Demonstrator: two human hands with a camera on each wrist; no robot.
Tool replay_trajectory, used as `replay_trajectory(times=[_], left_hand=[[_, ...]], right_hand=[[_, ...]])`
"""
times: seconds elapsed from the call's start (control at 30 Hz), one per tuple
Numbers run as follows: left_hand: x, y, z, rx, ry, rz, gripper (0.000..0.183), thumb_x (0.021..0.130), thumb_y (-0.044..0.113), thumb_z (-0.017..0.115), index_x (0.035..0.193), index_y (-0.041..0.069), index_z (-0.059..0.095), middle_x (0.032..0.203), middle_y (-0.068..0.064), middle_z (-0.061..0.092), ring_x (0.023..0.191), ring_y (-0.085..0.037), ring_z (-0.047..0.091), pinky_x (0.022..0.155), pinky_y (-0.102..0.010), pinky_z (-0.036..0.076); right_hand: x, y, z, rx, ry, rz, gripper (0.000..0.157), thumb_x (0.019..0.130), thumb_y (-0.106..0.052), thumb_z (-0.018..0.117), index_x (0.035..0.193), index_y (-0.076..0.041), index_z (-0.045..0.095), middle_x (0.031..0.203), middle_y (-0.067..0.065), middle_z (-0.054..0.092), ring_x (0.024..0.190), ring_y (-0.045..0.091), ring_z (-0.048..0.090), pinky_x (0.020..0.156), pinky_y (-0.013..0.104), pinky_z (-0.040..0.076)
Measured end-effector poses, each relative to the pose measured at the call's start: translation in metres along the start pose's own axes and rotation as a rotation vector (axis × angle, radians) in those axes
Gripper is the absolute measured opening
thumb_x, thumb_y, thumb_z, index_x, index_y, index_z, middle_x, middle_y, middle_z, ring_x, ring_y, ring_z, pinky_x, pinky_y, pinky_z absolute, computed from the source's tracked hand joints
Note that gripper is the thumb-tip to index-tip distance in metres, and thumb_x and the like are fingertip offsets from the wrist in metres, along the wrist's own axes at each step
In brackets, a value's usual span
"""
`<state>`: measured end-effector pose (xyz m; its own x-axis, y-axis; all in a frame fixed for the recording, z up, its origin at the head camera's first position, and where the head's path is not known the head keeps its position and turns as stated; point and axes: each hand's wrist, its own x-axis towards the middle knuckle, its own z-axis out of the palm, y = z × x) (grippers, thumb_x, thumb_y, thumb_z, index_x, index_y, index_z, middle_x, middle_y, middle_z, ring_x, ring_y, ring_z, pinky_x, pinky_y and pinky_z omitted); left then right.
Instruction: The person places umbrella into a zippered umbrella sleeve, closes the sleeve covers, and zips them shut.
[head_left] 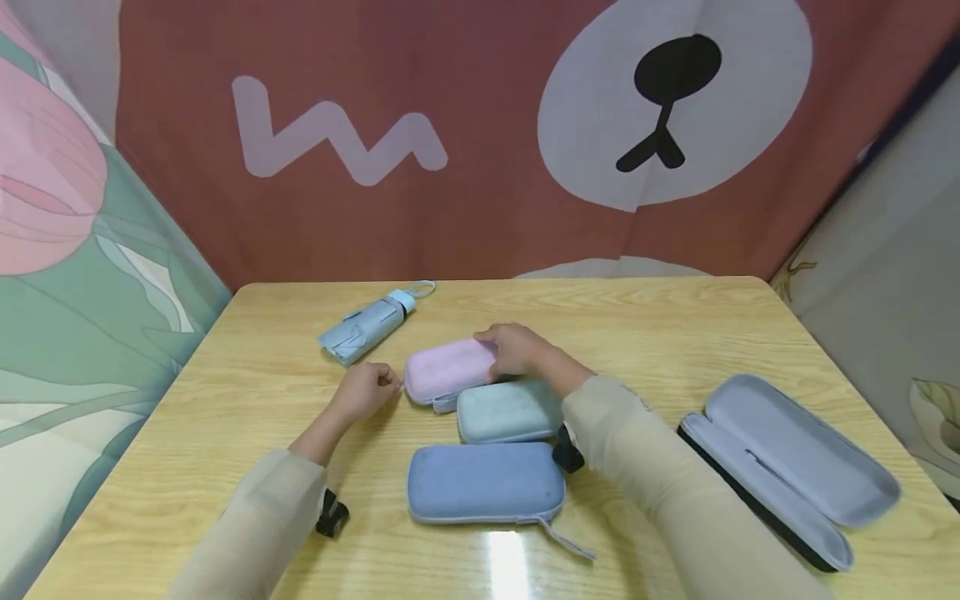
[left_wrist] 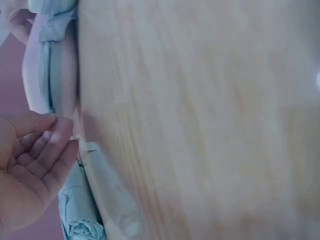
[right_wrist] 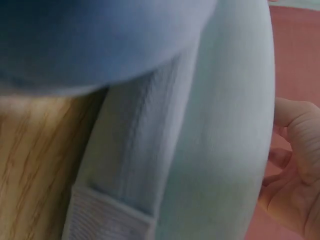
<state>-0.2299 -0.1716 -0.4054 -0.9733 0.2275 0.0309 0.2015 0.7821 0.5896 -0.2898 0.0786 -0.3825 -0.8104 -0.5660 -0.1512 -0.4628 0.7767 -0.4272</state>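
Observation:
A pink zippered case (head_left: 447, 369) lies near the middle of the table, its zipper (left_wrist: 50, 82) facing the left wrist camera. At its left end my left hand (head_left: 365, 392) pinches the zipper pull between thumb and forefinger; the pull itself is mostly hidden by the fingertips. My right hand (head_left: 513, 348) grips the case's right end, thumb in front and fingers over the far side. Just in front sits a mint green case (head_left: 510, 411), partly under my right forearm, and nearer still a blue case (head_left: 487, 483) with a strap at its right.
A folded light blue umbrella (head_left: 367, 327) with a wrist loop lies at the back left, close beyond my left hand. At the right, a long grey case (head_left: 795, 450) lies with its lid spread open. A brown patterned curtain (head_left: 480, 225) hangs behind the table.

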Motion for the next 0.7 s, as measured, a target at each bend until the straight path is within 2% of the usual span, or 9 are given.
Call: replay_trajectory(times=[0.17, 0.37, 0.7], left_hand=[[-0.01, 0.002, -0.004, 0.061, -0.032, 0.018, 0.009, 0.077, 0.004, 0.06, 0.068, 0.003, 0.062, 0.062, 0.001, 0.055, 0.057, -0.01, 0.046, 0.055, -0.024, 0.041], [-0.024, 0.004, -0.008, 0.081, -0.044, 0.004, 0.01, 0.076, 0.002, 0.06, 0.066, 0.004, 0.061, 0.061, 0.003, 0.053, 0.054, -0.009, 0.044, 0.053, -0.025, 0.04], [-0.037, 0.009, -0.011, 0.09, -0.116, 0.014, 0.016, 0.074, 0.002, 0.059, 0.06, 0.007, 0.056, 0.055, 0.005, 0.05, 0.051, -0.009, 0.042, 0.051, -0.025, 0.037]], right_hand=[[-0.002, -0.011, 0.001, -0.066, -0.021, -0.036, 0.071, 0.067, -0.023, 0.074, 0.128, -0.005, 0.042, 0.119, 0.014, 0.048, 0.108, 0.026, 0.045, 0.09, 0.034, 0.033], [0.001, -0.02, 0.004, -0.153, -0.053, -0.075, 0.069, 0.069, -0.025, 0.071, 0.129, -0.007, 0.041, 0.126, 0.018, 0.042, 0.114, 0.028, 0.039, 0.094, 0.035, 0.03], [0.008, -0.034, 0.005, -0.203, -0.075, -0.055, 0.069, 0.071, -0.029, 0.07, 0.13, -0.01, 0.039, 0.119, 0.011, 0.049, 0.108, 0.024, 0.045, 0.089, 0.033, 0.034]])
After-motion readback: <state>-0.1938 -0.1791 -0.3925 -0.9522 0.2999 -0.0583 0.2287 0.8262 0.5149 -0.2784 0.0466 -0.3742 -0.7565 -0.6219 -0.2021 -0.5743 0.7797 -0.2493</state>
